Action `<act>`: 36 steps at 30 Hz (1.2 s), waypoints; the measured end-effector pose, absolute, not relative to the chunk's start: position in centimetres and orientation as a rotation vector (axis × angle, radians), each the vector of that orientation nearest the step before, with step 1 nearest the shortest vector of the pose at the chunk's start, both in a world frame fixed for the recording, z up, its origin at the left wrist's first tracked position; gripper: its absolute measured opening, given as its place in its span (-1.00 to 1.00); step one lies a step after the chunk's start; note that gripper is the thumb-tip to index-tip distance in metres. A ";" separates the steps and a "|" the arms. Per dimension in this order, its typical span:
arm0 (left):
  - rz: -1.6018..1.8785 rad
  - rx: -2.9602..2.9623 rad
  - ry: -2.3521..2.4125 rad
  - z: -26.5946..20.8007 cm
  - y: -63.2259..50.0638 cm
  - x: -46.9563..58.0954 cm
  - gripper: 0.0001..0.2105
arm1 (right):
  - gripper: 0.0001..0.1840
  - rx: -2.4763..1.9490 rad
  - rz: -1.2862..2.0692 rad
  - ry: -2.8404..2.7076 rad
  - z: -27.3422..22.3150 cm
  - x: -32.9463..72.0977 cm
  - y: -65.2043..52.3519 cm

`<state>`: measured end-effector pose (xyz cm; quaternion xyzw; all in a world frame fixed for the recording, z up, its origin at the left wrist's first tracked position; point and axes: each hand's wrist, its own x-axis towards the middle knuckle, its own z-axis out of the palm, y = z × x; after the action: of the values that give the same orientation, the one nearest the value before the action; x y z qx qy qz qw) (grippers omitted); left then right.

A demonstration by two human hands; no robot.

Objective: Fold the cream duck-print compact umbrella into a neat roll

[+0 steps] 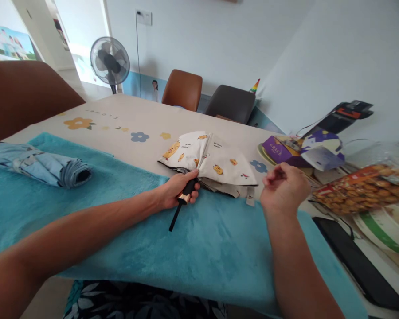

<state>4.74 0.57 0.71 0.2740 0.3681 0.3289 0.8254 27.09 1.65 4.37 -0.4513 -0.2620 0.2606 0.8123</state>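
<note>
My left hand [173, 189] is wrapped round the black and copper-coloured handle of a folding umbrella [224, 164]. A black wrist strap [175, 218] hangs from the handle's end. The umbrella's cream canopy, printed with small yellow cartoon figures, lies loosely folded and partly fanned out, pointing away from me. A small pale tab [250, 196] hangs from its right edge. Just right of the canopy, my right hand [284, 188] is raised with its fingers curled in and nothing visible in them; it does not touch the umbrella.
A turquoise plush cloth [199, 248] covers the table's near side. On it at left lies a rolled light-blue denim bundle [49, 164]. At right are a purple box [281, 150], a clear container of nuts [369, 186] and a black phone [359, 261]. Chairs [182, 88] and a fan [109, 60] stand beyond.
</note>
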 end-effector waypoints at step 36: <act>0.764 0.592 0.547 2.4 0.1 4.0 -0.72 | -0.78 -0.931 0.363 -1.480 6.8 17.6 2.1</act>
<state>3.99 0.08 2.40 0.2811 0.2599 0.3626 0.8497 17.62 2.12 6.83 -0.4061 -0.6455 0.1583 0.6272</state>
